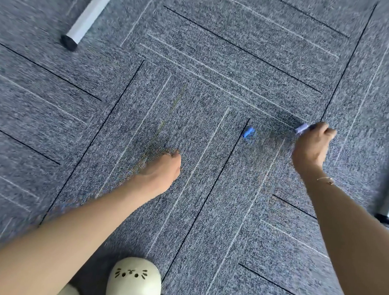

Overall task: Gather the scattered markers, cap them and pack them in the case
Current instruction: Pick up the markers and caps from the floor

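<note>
A small blue marker cap (pixel 248 132) lies on the grey carpet, a little left of my right hand (pixel 313 145). That hand grips a marker (pixel 301 128), of which only a pale lilac end sticks out to the left of the fist. My left hand (pixel 163 171) hangs low over the carpet at the centre with its fingers curled under; nothing shows in it. The cap lies between the two hands, nearer the right one. No case is in view.
A white table leg with a black foot (pixel 70 41) stands at the top left. Another leg with a black foot (pixel 385 219) stands at the right edge. My cream slipper with a cat face (pixel 133 278) is at the bottom centre.
</note>
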A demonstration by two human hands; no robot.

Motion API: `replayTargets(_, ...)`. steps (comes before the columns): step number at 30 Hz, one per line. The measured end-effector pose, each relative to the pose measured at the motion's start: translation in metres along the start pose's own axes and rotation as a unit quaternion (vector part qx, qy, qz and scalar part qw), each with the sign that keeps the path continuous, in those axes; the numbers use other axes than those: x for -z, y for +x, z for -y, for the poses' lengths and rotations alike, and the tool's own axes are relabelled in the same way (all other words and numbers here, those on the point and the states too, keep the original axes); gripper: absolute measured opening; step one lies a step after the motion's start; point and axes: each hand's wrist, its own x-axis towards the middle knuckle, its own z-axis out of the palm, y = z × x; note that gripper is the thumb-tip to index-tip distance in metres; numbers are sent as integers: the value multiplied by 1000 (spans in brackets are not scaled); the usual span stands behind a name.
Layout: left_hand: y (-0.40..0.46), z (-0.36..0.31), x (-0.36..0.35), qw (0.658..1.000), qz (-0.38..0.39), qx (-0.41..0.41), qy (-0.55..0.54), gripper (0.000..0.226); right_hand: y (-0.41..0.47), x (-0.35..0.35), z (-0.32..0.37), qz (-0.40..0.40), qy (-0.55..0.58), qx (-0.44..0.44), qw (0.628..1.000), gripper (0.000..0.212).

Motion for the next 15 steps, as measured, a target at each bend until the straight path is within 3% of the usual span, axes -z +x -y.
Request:
replayTargets(9, -13, 12, 22, 998, 38, -45, 13, 16, -3, -24, 18, 80, -123, -17, 989, 36)
replayTargets(11, -12, 15, 24, 998, 37, -34, 26, 14, -12, -27, 25, 70, -92, -35, 993, 39)
replayTargets(15, -9, 14, 23, 998, 36, -33, 44, 12, -35, -31, 48, 105, -76, 26, 991, 40)
